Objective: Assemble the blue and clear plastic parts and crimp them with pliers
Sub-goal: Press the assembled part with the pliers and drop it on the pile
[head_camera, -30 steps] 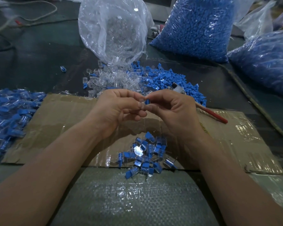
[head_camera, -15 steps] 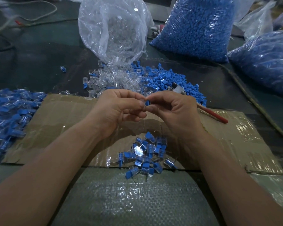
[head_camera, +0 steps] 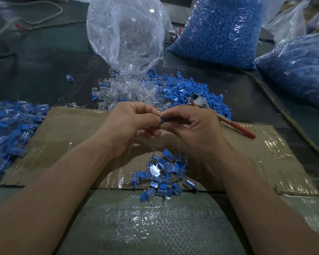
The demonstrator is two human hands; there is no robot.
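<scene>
A small blue plastic part [head_camera: 163, 120] sits between the fingertips of both hands above the cardboard sheet [head_camera: 66, 133]. My left hand [head_camera: 131, 126] and my right hand [head_camera: 191, 127] both pinch it, fingertips meeting. Any clear part between the fingers is hidden. Loose clear parts [head_camera: 125, 92] and loose blue parts [head_camera: 184, 92] lie in heaps beyond the hands. Red-handled pliers [head_camera: 234, 127] lie to the right of my right hand, their metal head on the blue heap. A small pile of joined blue-and-clear pieces [head_camera: 164, 175] lies below the hands.
An open clear bag [head_camera: 125, 34] of clear parts stands at the back. Two big bags of blue parts [head_camera: 219, 30] [head_camera: 298, 67] fill the back right. More blue-and-clear pieces [head_camera: 9, 129] are heaped at the left. A cable [head_camera: 287, 116] runs along the right.
The fingertips have shifted slightly and more of the blue part now shows between them. Both hands stay in the same place.
</scene>
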